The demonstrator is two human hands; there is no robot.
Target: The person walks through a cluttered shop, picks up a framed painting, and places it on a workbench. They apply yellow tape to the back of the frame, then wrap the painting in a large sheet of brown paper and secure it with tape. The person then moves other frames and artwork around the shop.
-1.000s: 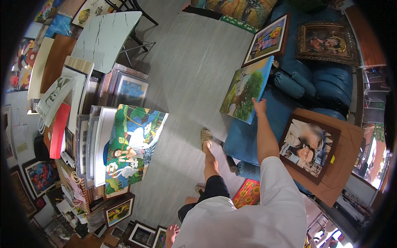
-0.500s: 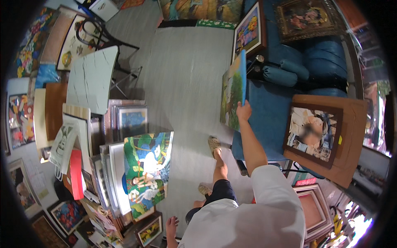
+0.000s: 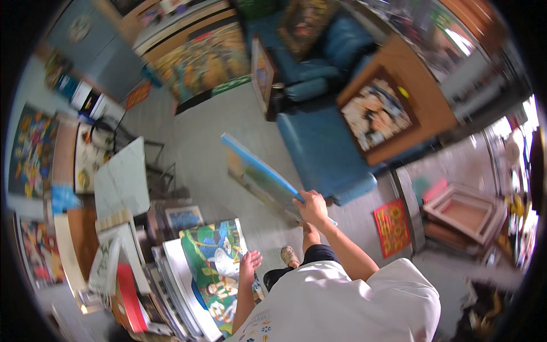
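Observation:
My right hand (image 3: 312,208) is closed on the upper edge of a canvas painting (image 3: 263,175) with a bright blue side. The canvas hangs tilted in front of me above the floor, its painted face turned left and mostly foreshortened. My left hand (image 3: 249,263) is open, fingers stretched out, holding nothing. Just beside it is a colourful painting (image 3: 212,251) with white birds, figures and green leaves, leaning at the front of a stack of frames (image 3: 179,279). Whether the hand touches that painting I cannot tell.
To the right stands a blue sofa (image 3: 319,151) bearing a framed picture (image 3: 376,114) on brown cardboard. A red-bordered sunflower picture (image 3: 392,228) and empty frames (image 3: 464,212) lie farther right. A marble-topped folding table (image 3: 121,181) stands left; a wide painting (image 3: 205,62) leans at the back.
The view has turned to the right. My right hand has swung the canvas away from the sofa, across my front. My left hand has risen and come forward beside the stacked paintings.

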